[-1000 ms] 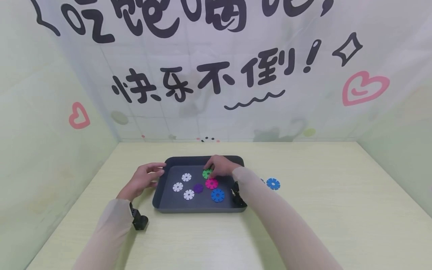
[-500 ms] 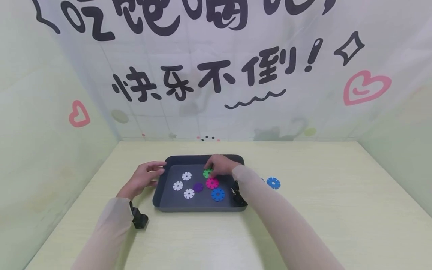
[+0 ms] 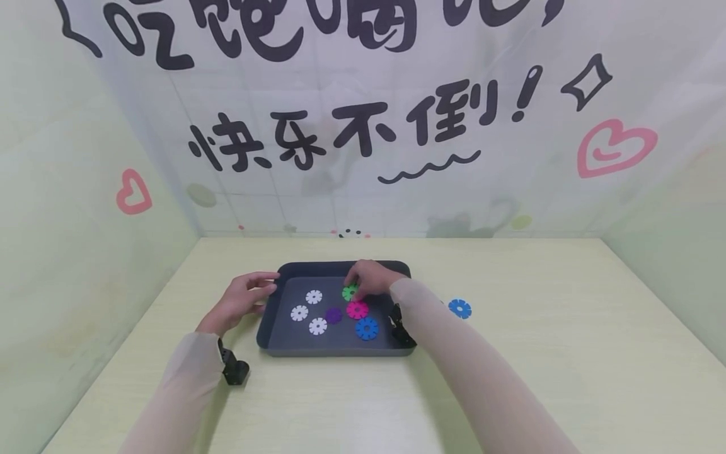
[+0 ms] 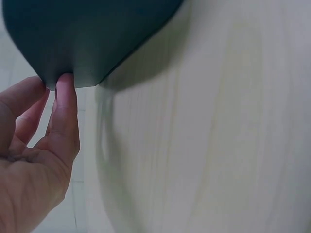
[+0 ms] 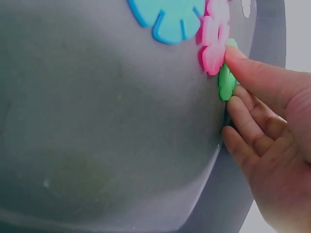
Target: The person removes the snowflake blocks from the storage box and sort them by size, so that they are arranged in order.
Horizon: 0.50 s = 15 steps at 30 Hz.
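A dark grey tray [image 3: 334, 351] lies on the table. My left hand [image 3: 241, 301] holds the tray's left rim; in the left wrist view, the thumb and fingers of that hand [image 4: 46, 141] pinch the tray's edge [image 4: 82, 43]. Inside the tray, my right hand [image 3: 374, 278] pinches a green notched disc [image 3: 347, 292] at its edges, partly covering it. A pink notched disc [image 3: 357, 309] lies right against the green one. In the right wrist view the thumb of my right hand [image 5: 274, 116] presses on the green disc [image 5: 226, 80].
Also in the tray lie a blue disc [image 3: 367, 328], a purple disc [image 3: 333, 316] and three white discs [image 3: 317, 326]. To the tray's right, another blue disc [image 3: 460, 309] is on the table, with a further piece mostly hidden by my right sleeve [image 3: 454, 353].
Both hands keep their places and their hold. The green disc stays between the right fingers, with barely any shift; the view itself moves very slightly.
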Tool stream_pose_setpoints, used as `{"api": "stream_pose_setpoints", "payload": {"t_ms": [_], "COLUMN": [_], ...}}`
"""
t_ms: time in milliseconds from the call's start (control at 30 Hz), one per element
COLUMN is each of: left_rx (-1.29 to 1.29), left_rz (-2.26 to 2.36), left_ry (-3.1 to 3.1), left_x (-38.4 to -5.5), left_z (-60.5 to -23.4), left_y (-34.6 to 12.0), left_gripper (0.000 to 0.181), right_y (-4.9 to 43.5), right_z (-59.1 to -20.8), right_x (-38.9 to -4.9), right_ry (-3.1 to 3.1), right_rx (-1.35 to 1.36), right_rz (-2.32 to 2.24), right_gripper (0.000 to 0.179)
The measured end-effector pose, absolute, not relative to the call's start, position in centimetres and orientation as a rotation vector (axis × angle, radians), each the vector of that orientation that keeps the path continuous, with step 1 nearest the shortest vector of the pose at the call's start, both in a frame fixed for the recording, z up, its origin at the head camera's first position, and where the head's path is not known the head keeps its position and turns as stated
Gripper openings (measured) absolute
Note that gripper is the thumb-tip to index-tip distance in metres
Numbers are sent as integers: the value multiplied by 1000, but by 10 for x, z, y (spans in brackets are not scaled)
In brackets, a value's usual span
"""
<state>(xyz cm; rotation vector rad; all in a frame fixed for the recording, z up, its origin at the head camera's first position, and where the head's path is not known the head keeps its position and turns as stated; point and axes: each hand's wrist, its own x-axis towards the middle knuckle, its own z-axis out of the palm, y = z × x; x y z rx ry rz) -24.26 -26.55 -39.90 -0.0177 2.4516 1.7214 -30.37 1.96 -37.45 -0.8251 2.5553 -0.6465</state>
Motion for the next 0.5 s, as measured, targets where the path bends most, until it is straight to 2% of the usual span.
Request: {"api": "stream_pose_setpoints", "payload": {"t_ms": [333, 500], "left_rx": [1, -9], "left_rz": [1727, 1719], "left_ry": [2452, 2454], "left_x": [-242, -242], "left_z": [-398, -399], "left_y": [-266, -266], "left_gripper": [44, 44], "right_y": [18, 20], "right_z": [-368, -371], "right_x": [-302, -304], "right_ry": [2539, 2556], "right_rx": [-768, -787], "right_rz": [-658, -704], "right_gripper": [31, 25]}}
